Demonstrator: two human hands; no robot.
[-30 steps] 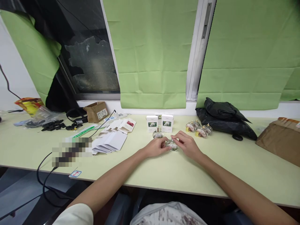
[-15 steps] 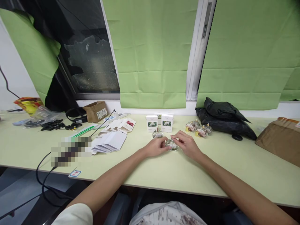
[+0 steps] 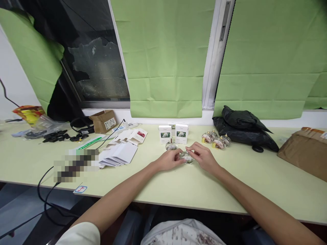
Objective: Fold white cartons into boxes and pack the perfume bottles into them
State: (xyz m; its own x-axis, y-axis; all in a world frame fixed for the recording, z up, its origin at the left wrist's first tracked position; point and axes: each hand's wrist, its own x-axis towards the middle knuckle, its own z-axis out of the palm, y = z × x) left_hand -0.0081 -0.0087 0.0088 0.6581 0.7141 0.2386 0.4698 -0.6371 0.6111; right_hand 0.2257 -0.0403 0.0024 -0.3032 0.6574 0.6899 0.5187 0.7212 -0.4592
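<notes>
The left hand and right hand are staying on the bottle, barely shifting since the earlier frame. Fingers are hiding most of it, blurring its detail. Both hands are pinching it from either side, fingers curled, on the worktop just in front of the boxes.

The bottle between the left hand and right hand is mostly covered by fingertips, its details too small to tell. Well left of the left hand a patch is blurred into squares; far right of the right hand a parcel is cut off by the edge.
</notes>
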